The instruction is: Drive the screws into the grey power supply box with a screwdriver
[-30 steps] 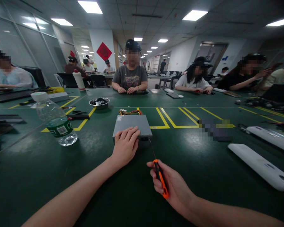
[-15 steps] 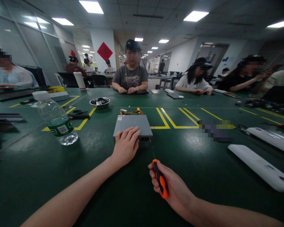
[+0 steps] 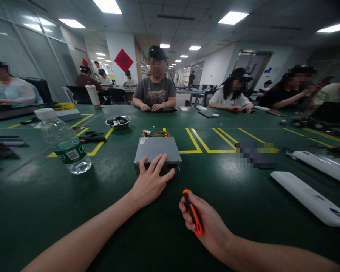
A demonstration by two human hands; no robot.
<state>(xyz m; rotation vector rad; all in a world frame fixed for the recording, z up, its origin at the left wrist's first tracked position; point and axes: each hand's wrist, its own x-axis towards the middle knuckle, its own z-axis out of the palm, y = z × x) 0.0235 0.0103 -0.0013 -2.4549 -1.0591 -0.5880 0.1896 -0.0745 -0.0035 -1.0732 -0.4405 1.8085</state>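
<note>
A grey metal computer power supply (image 3: 158, 146) lies on the green table in front of me, its bundle of coloured wires (image 3: 155, 133) at the far side. My left hand (image 3: 150, 181) rests against its near edge with the fingers spread, fingertips on the top and the thumb by the near face. In my right hand (image 3: 206, 215) is a screwdriver (image 3: 193, 213) with an orange and black handle, fingers wrapped round it. Its thin shaft points away from me, and the tip is at the near right corner of the power supply. Whether the tip sits in a screw I cannot tell.
Left stands a clear water bottle (image 3: 70, 151); behind it are a metal bowl (image 3: 118, 122) of small parts and a white bottle (image 3: 93, 95). White panels (image 3: 311, 196) lie at the right. Yellow tape (image 3: 198, 145) marks the table. A person (image 3: 155, 90) sits opposite, others along the sides.
My left hand has spread its fingers and slid slightly toward me, thumb out to the right along the near face. The screwdriver tip stays at the same corner.
</note>
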